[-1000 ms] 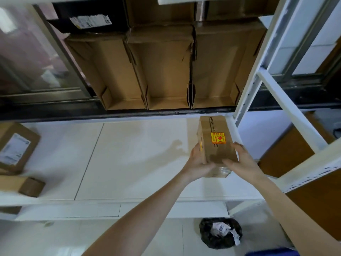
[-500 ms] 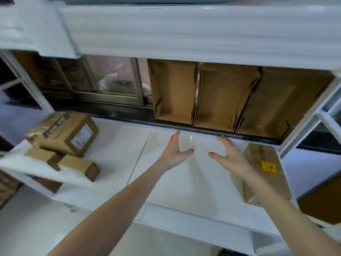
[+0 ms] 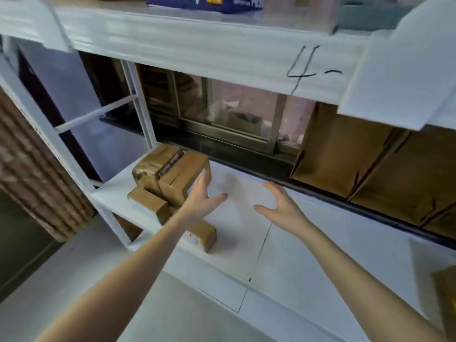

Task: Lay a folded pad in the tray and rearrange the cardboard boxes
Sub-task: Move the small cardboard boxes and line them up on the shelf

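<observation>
A taped cardboard box point(image 3: 170, 174) rests on a long flat carton point(image 3: 150, 203) at the left end of the white shelf point(image 3: 291, 262). My left hand point(image 3: 201, 197) is open, fingers spread, right beside that box, and my forearm hides part of the flat carton. My right hand point(image 3: 281, 208) hovers open over the bare shelf, holding nothing. The box with the yellow label point(image 3: 447, 299) lies at the far right edge, mostly cut off. No pad or tray is visible.
Brown open cartons point(image 3: 370, 166) lean against the wall at the back right. An upper shelf beam marked "4-" point(image 3: 222, 53) hangs overhead. A window point(image 3: 237, 119) is behind the shelf. White shelf uprights point(image 3: 66, 159) stand at left.
Both hands let go of the yellow-labelled box at the right end. They moved left, empty, toward the stacked boxes, and the view swung left with them.
</observation>
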The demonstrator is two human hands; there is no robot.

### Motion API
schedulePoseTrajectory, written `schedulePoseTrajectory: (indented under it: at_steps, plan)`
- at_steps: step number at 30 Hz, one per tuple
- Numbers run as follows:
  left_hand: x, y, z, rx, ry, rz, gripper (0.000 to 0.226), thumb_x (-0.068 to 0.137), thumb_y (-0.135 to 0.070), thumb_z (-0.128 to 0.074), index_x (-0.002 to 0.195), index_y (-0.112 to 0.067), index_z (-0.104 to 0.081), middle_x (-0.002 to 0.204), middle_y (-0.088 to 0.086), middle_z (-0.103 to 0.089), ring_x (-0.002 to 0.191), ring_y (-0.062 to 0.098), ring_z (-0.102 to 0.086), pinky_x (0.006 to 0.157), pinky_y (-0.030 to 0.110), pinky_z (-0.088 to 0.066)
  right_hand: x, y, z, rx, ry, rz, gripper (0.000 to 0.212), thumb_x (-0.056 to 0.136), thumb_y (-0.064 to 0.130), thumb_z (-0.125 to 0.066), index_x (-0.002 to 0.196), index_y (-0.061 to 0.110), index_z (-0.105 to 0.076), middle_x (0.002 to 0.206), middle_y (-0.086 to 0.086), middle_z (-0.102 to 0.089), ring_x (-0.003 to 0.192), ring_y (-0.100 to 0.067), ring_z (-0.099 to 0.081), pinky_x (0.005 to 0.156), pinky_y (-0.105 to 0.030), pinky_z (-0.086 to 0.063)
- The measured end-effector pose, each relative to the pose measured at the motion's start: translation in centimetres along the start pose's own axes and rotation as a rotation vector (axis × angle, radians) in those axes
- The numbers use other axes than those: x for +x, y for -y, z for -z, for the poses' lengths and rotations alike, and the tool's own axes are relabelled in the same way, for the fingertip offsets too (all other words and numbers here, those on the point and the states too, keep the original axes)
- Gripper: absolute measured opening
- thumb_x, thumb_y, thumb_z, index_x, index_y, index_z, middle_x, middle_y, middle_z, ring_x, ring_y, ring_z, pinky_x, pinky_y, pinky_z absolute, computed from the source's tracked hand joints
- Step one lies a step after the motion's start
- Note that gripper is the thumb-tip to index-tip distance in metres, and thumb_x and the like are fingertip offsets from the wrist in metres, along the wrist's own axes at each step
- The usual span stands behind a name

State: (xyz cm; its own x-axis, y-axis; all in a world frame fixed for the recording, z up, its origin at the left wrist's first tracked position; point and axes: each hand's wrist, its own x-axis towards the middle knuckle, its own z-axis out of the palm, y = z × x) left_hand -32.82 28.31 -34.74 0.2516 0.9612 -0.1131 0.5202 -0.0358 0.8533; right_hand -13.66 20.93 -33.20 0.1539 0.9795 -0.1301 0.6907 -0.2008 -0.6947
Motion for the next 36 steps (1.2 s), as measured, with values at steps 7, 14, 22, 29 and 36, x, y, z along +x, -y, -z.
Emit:
schedulePoseTrajectory:
  at_steps: [7, 14, 22, 29, 36]
  plan:
    - [5.3, 8.6, 8.5, 0.006, 0.004, 0.138, 0.092, 0.081, -0.037, -0.068, 0.15, -0.021, -0.009, 0.159, 0.004, -0.011, 0.143, 0.024, -0.02, 0.113, 0.038, -0.024, 7.2, 6.0, -9.2, 0.096, 0.143, -0.052, 0.08, 0.086, 0.032, -0.062, 0.148, 0.022, -0.013, 0.158, 0.002, -0.011, 0.144, -0.017, -0.017, 0.11, -0.029, -0.025]
    - [9.3, 14.4, 11.1, -0.004, 0.0, 0.158, 0.084, 0.081, -0.033, -0.069, 0.146, -0.018, -0.02, 0.151, 0.007, -0.026, 0.137, 0.022, -0.027, 0.108, 0.033, -0.027, 11.9, 8.9, -16.0, 0.166, 0.218, -0.11, 0.084, 0.085, 0.035, -0.064, 0.148, 0.028, -0.009, 0.157, 0.003, -0.011, 0.143, -0.02, -0.02, 0.107, -0.032, -0.029]
    - [13.0, 17.2, 12.2, -0.025, 0.068, 0.133, 0.079, 0.08, -0.034, -0.07, 0.144, -0.015, -0.029, 0.143, 0.002, -0.04, 0.129, 0.02, -0.04, 0.101, 0.03, -0.036, 16.1, 10.0, -20.1, 0.247, 0.261, -0.193, 0.078, 0.086, 0.038, -0.06, 0.147, 0.038, -0.011, 0.158, 0.001, -0.014, 0.143, -0.026, -0.02, 0.106, -0.042, -0.033]
    - [13.7, 16.5, 10.9, -0.237, 0.207, 0.224, 0.031, 0.094, -0.031, -0.045, 0.122, -0.017, -0.051, 0.117, 0.0, -0.057, 0.107, 0.016, -0.054, 0.076, 0.015, -0.043, 18.1, 9.4, -20.9, 0.276, 0.095, -0.415, 0.096, 0.08, 0.043, -0.067, 0.147, 0.032, 0.001, 0.154, -0.008, -0.014, 0.137, -0.035, -0.03, 0.102, -0.046, -0.04]
    - [12.8, 14.7, 7.1, -0.311, 0.451, 0.203, 0.036, 0.099, -0.033, -0.02, 0.108, -0.017, -0.051, 0.122, -0.001, -0.049, 0.114, 0.011, -0.043, 0.098, 0.025, -0.029, 19.0, 6.9, -20.3, -0.142, -0.099, -0.438, 0.107, 0.065, 0.057, -0.073, 0.143, 0.026, -0.007, 0.142, -0.012, -0.019, 0.126, -0.035, -0.029, 0.098, -0.053, -0.042]
